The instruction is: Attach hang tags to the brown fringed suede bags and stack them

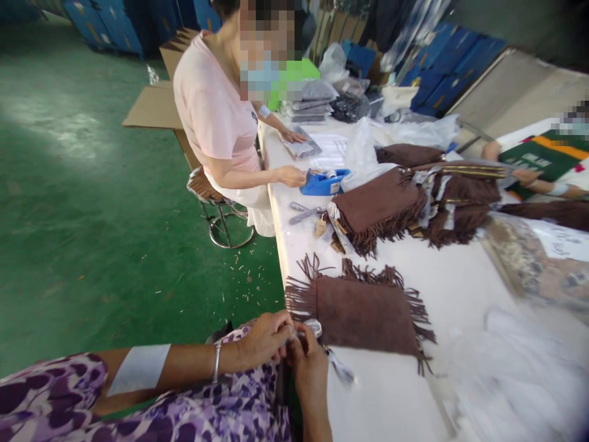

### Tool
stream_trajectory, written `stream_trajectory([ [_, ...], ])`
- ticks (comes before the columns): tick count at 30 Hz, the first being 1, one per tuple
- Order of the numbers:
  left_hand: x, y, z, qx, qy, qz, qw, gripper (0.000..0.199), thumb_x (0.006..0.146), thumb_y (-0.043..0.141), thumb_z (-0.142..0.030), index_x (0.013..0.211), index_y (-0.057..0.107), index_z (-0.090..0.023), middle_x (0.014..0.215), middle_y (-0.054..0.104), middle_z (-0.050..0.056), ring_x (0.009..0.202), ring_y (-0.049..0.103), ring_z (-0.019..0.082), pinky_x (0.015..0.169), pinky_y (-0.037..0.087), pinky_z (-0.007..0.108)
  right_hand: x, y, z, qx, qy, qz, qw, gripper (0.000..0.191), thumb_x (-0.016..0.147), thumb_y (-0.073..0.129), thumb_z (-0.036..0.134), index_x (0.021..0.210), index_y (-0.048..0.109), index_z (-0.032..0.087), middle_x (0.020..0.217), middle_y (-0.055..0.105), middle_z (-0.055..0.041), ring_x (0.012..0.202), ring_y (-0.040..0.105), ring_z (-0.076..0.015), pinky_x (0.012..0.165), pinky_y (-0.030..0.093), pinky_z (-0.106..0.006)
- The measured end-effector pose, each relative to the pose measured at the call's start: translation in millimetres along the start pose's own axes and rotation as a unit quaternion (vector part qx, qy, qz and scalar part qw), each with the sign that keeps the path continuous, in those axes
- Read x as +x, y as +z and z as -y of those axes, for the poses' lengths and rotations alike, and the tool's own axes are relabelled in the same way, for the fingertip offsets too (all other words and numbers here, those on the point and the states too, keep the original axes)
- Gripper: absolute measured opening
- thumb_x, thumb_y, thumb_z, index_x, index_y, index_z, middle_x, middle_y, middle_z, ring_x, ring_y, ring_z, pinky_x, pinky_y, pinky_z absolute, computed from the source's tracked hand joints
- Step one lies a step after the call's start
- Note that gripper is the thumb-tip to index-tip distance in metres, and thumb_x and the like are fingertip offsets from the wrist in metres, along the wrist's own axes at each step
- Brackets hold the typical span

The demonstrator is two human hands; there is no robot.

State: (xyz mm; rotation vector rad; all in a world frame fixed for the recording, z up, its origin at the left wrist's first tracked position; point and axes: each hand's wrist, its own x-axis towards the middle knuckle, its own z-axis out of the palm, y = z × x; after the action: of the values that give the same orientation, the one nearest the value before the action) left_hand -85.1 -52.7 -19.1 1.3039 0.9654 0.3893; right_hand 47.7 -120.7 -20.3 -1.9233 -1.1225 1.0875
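A brown fringed pouch (365, 316) lies flat on the worktop (462, 270), close to the edge where the person sits, with strands of fringe (300, 298) spilling toward that edge. Just beside its near corner, the fingers of the left hand (262, 341) and the right hand (310, 362) curl in and meet tip to tip. What they work on is hidden — I cannot tell whether they pinch something small or only press together.

A pale loop (316, 326) shows just beyond the fingertips, and a clear-wrapped piece (341, 368) lies near the right hand, below the pouch. For such fine fingertip work, it seems best to let one hand hold steady while the other makes small moves, and to smooth the fringe aside so no strand gets caught. Working over the worktop rather than past its edge would be safer — a small part could drop from there.

Farther out, more brown pouches (375, 205) lie heaped, with a small tag (321, 227) and a grey tool (304, 216) beside them. Beyond, a co-worker (216, 116) has one hand at a blue tape dispenser (324, 183). Crumpled white plastic (515, 374) lies to the right.
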Motion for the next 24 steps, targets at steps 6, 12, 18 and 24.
stream_trajectory([
  [6, -3.8, 2.6, -2.1, 0.077, 0.024, -0.032, 0.996, 0.021, 0.092, 0.044, -0.037, 0.084, 0.052, -0.018, 0.065, 0.06, 0.0, 0.058, 0.061, 0.015, 0.052, 0.044, 0.022, -1.7, 4.0, 2.9, 0.019, -0.006, -0.024, 1.0, 0.027, 0.089, 0.047, 0.039, 0.103, 0.066, 0.027, 0.093, 0.074, -0.0007, 0.082, 0.068, -0.0193, 0.072, 0.047, -0.026],
  [12, -5.2, 5.4, 4.9, 0.157, 0.078, -0.089, 0.98, 0.022, 0.093, 0.043, -0.033, 0.084, 0.055, -0.018, 0.074, 0.061, 0.002, 0.067, 0.059, 0.015, 0.062, 0.043, 0.023, -4.1, 9.0, 6.8, 0.013, -0.041, -0.06, 0.997, 0.023, 0.089, 0.047, 0.033, 0.1, 0.066, 0.026, 0.095, 0.073, 0.0005, 0.084, 0.067, -0.0176, 0.077, 0.047, -0.026],
  [18, 0.1, 11.4, 11.3, -0.082, -0.027, -0.139, 0.987, 0.023, 0.083, 0.055, -0.039, 0.073, 0.053, -0.018, 0.064, 0.057, -0.001, 0.054, 0.057, 0.015, 0.05, 0.045, 0.024, -0.1, 16.7, 8.3, -0.004, -0.046, -0.08, 0.996, 0.02, 0.09, 0.048, 0.029, 0.098, 0.066, 0.028, 0.092, 0.072, 0.0028, 0.082, 0.066, -0.0169, 0.074, 0.045, -0.025],
  [24, 7.5, 10.9, 28.8, -0.302, -0.188, -0.144, 0.924, 0.01, 0.07, 0.062, -0.025, 0.07, 0.055, -0.018, 0.055, 0.056, -0.003, 0.046, 0.053, 0.014, 0.047, 0.044, 0.024, -1.2, 22.4, 10.4, -0.045, -0.065, -0.07, 0.994, 0.019, 0.087, 0.049, 0.022, 0.09, 0.067, 0.028, 0.086, 0.07, 0.0029, 0.078, 0.063, -0.0174, 0.07, 0.041, -0.026],
])
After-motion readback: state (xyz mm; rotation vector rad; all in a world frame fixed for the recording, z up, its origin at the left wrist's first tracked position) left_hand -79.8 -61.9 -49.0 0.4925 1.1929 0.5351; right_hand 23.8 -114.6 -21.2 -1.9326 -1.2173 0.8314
